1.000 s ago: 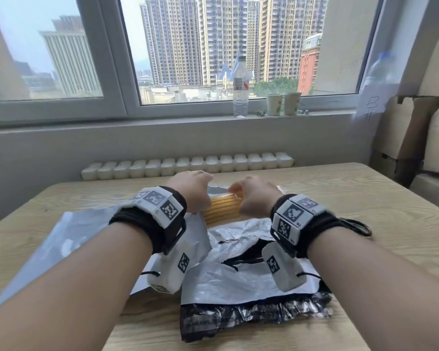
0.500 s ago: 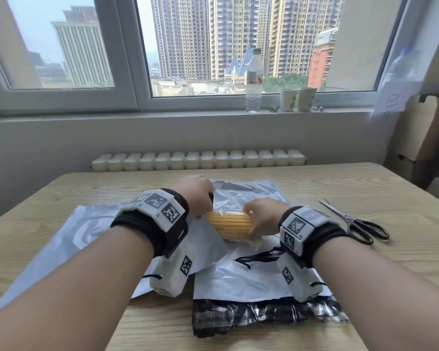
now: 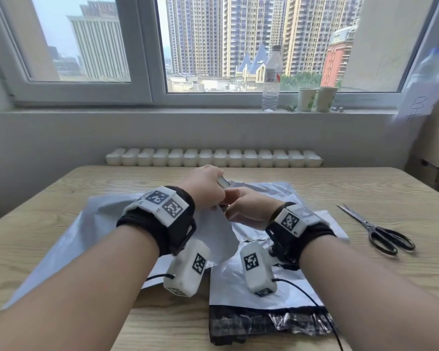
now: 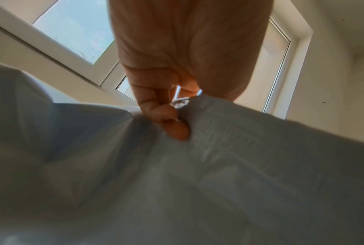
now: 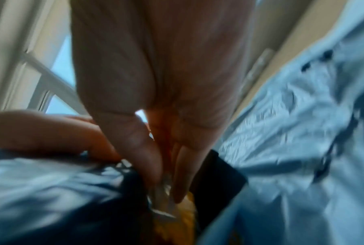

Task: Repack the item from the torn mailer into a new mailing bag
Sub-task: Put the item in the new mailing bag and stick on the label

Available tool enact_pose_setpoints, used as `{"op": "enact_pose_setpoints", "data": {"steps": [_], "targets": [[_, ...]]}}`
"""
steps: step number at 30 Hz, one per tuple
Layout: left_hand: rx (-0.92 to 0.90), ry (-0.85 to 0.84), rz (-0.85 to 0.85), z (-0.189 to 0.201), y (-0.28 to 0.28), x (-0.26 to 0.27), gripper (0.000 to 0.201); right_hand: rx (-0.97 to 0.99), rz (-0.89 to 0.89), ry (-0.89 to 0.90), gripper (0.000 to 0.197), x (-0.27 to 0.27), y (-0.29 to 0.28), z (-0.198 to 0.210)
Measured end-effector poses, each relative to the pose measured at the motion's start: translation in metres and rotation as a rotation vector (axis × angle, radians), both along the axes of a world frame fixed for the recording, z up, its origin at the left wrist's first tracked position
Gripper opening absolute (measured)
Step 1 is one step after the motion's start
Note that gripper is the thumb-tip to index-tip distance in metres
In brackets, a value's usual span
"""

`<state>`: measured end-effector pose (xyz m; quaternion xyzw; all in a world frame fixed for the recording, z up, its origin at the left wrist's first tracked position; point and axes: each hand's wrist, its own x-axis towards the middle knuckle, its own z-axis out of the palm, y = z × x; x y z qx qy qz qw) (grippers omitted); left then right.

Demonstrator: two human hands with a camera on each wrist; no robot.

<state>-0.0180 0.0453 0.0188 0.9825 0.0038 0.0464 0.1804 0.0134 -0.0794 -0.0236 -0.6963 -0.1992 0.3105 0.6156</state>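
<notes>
My left hand (image 3: 203, 188) pinches the rim of the smooth grey new mailing bag (image 3: 69, 236) and holds its mouth lifted; in the left wrist view the fingers (image 4: 172, 126) curl on the grey plastic (image 4: 176, 182). Just right of it, my right hand (image 3: 246, 211) pinches the clear wrap of the yellow item (image 5: 189, 213), which sits in the bag's dark opening. The head view hides the item behind both hands. The wrinkled torn mailer (image 3: 251, 287) lies flat under my right wrist, its black flap toward me.
Scissors (image 3: 380, 231) lie on the wooden table (image 3: 314, 181) to the right of the mailers. A water bottle (image 3: 271, 79) and two paper cups (image 3: 317, 98) stand on the windowsill. Cardboard boxes (image 3: 436, 138) stack at the far right.
The yellow item, held in the open between both hands before, has gone leftward into the lifted bag mouth. My left hand rose with the bag's rim; my right hand followed it left.
</notes>
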Motion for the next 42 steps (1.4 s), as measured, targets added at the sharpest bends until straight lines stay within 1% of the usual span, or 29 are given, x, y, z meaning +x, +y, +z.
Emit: {"op": "enact_pose_setpoints", "data": {"steps": [1,3,4,7,8,10,12,14,16,17,18,20,21,23,24,25,26,28,29,30,32,34,35,37,40,41,42], "targets": [[-0.006,0.002,-0.01,0.0,0.0,-0.001,0.058,0.056,0.038,0.068,0.054,-0.002,0.003,-0.002],[-0.017,0.017,-0.035,-0.002,0.002,-0.004,0.061,0.067,0.035,0.112,0.055,-0.002,0.007,-0.007],[-0.032,0.03,-0.047,-0.004,0.003,-0.005,0.064,0.022,0.007,0.105,0.052,-0.001,0.008,-0.009],[-0.111,0.042,-0.094,-0.012,0.003,-0.008,0.072,-0.175,-0.066,0.032,0.031,-0.003,-0.005,-0.011],[-0.146,0.032,-0.107,-0.016,0.002,-0.009,0.073,-0.226,-0.053,0.024,0.031,-0.004,-0.013,-0.01],[-0.243,0.012,-0.121,-0.025,-0.002,-0.01,0.071,-0.312,0.004,0.037,0.046,-0.008,-0.029,-0.005],[-0.325,0.002,-0.115,-0.033,-0.009,-0.01,0.065,-0.36,0.078,0.094,0.057,-0.013,-0.041,-0.003],[-0.376,0.012,-0.117,-0.039,-0.015,-0.011,0.06,-0.384,0.136,0.155,0.059,-0.018,-0.049,-0.002],[-0.366,0.017,-0.133,-0.04,-0.018,-0.014,0.057,-0.434,0.161,0.15,0.056,-0.024,-0.054,-0.001],[-0.349,0.017,-0.136,-0.039,-0.02,-0.017,0.056,-0.481,0.154,0.125,0.053,-0.027,-0.055,0.0],[-0.335,0.014,-0.134,-0.039,-0.02,-0.02,0.054,-0.531,0.133,0.091,0.045,-0.03,-0.055,0.0],[-0.26,-0.015,-0.134,-0.038,-0.021,-0.027,0.049,-0.58,0.065,0.053,0.023,-0.035,-0.056,0.0],[-0.206,-0.046,-0.131,-0.038,-0.02,-0.03,0.044,-0.574,0.021,0.059,0.017,-0.037,-0.056,-0.001],[-0.141,-0.135,-0.139,-0.04,-0.017,-0.04,0.029,-0.536,-0.052,0.106,0.012,-0.043,-0.056,-0.001],[-0.126,-0.182,-0.162,-0.04,-0.014,-0.047,0.028,-0.518,-0.083,0.128,0.01,-0.045,-0.056,-0.002],[-0.112,-0.205,-0.193,-0.041,-0.013,-0.053,0.032,-0.502,-0.108,0.141,0.008,-0.049,-0.056,-0.002],[-0.105,-0.19,-0.227,-0.041,-0.012,-0.06,0.038,-0.485,-0.134,0.146,0.011,-0.051,-0.055,-0.003],[-0.112,-0.072,-0.269,-0.041,-0.015,-0.074,0.048,-0.461,-0.194,0.137,0.021,-0.056,-0.052,-0.005],[-0.11,-0.027,-0.276,-0.042,-0.017,-0.08,0.05,-0.453,-0.225,0.123,0.025,-0.059,-0.051,-0.006],[-0.104,-0.022,-0.279,-0.044,-0.02,-0.083,0.049,-0.444,-0.249,0.108,0.028,-0.061,-0.048,-0.006],[-0.087,-0.079,-0.273,-0.047,-0.023,-0.086,0.039,-0.412,-0.276,0.09,0.031,-0.065,-0.044,-0.007],[-0.075,-0.127,-0.251,-0.045,-0.022,-0.083,0.021,-0.344,-0.308,0.079,0.033,-0.068,-0.041,-0.006],[-0.089,-0.122,-0.234,-0.043,-0.02,-0.082,0.014,-0.307,-0.325,0.072,0.034,-0.068,-0.041,-0.005],[-0.177,-0.06,-0.188,-0.04,-0.013,-0.077,0.011,-0.277,-0.331,0.03,0.032,-0.07,-0.042,-0.003],[-0.337,0.035,-0.118,-0.04,-0.006,-0.074,0.01,-0.304,-0.291,-0.07,0.014,-0.072,-0.046,-0.003],[-0.368,0.043,-0.1,-0.042,-0.004,-0.073,0.01,-0.31,-0.279,-0.1,0.016,-0.072,-0.047,-0.005],[-0.394,0.042,-0.079,-0.044,-0.002,-0.072,0.011,-0.311,-0.267,-0.118,0.022,-0.072,-0.048,-0.007]]}}
